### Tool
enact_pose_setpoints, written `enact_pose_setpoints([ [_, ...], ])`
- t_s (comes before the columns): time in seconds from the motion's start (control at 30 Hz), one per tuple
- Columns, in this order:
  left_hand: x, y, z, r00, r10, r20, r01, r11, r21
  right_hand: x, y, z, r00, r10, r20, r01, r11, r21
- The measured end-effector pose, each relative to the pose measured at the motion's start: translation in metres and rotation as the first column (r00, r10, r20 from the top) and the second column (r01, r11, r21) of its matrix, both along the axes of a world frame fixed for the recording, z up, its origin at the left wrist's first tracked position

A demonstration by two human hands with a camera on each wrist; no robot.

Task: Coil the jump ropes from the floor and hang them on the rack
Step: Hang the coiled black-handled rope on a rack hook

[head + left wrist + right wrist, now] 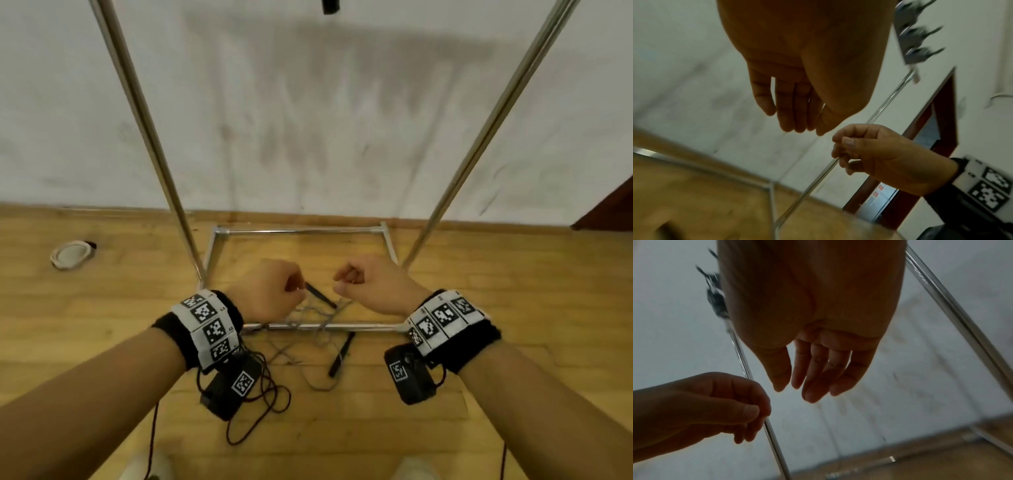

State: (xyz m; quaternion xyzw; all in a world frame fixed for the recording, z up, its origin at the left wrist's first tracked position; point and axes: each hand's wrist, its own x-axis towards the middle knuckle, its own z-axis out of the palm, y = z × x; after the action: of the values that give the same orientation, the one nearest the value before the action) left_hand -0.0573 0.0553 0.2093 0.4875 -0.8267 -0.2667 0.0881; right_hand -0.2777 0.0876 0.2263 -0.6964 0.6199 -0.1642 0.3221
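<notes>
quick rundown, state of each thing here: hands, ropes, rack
left hand: fingers loosely curled, holding nothing
right hand: fingers loosely curled, holding nothing
grey jump rope: uncoiled, tangled on the floor across the rack's front base bar
dark red jump rope: loose on the floor
rack: standing upright
</notes>
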Motion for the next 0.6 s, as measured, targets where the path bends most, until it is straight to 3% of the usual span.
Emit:
enact_pose_setpoints([
  [0.27, -0.005, 0.0, -0.178, 0.992, -0.028, 0.121, -0.02, 0.927, 0.375, -0.015, -0.003, -0.196, 0.983, 0.065, -0.171, -0.015, 0.96, 0.281],
  [0.37, -0.021, -0.015, -0.223, 0.992, -0.013, 0.125, -0.043, 0.901, 0.432, -0.022, -0.009, -0.248, 0.975, 0.037, -0.218, 0.048, 0.927, 0.371],
  [0.5, -0.051, -0.025, -0.275, 0.992, -0.041, 0.121, -0.029, 0.848, 0.529, -0.031, -0.018, -0.306, 0.956, 0.021, -0.292, 0.092, 0.926, 0.367],
  [0.6, -0.073, -0.024, -0.308, 0.986, -0.108, 0.126, 0.016, 0.817, 0.577, -0.039, -0.022, -0.338, 0.921, 0.126, -0.369, 0.019, 0.931, 0.365],
])
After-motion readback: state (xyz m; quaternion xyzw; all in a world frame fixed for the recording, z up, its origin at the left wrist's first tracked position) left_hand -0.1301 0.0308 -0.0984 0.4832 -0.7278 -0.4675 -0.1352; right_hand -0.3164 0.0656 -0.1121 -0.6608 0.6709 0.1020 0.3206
